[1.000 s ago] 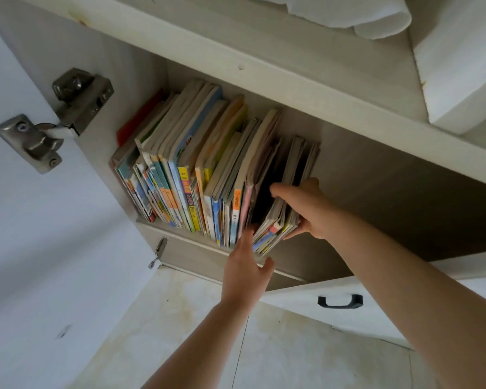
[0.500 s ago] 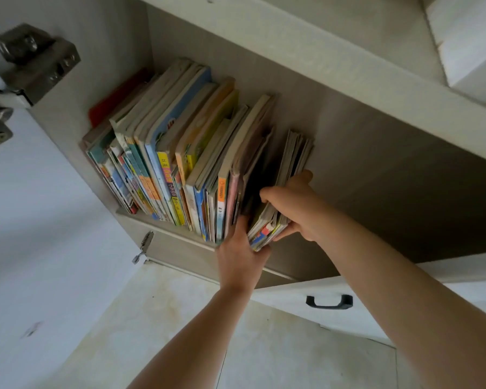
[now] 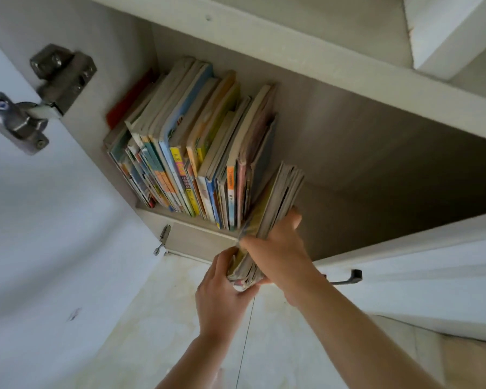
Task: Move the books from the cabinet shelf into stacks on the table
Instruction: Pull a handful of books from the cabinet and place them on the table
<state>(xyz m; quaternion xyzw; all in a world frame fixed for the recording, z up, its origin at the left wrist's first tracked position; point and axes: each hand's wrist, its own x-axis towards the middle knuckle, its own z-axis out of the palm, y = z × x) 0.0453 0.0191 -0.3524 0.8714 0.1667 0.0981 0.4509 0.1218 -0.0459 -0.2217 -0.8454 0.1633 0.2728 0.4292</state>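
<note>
A row of thin, colourful books [image 3: 197, 153] stands upright at the left end of the cabinet shelf [image 3: 180, 220]. A bundle of several thin books [image 3: 275, 203] is tilted out over the shelf's front edge, its lower end off the shelf. My right hand [image 3: 275, 254] grips the bundle from the right, thumb across its near face. My left hand [image 3: 222, 293] holds the bundle's lower end from the left and below. The table is out of view.
The open cabinet door [image 3: 40, 248] with its metal hinge [image 3: 40, 94] stands at the left. A white door with a black handle [image 3: 345, 277] is at the right, below the shelf. The right part of the shelf holds no books. Tiled floor [image 3: 157, 332] lies below.
The bundle of books has been pulled forward and down, off the shelf edge. My left hand has moved from the shelf edge onto the bundle's lower end.
</note>
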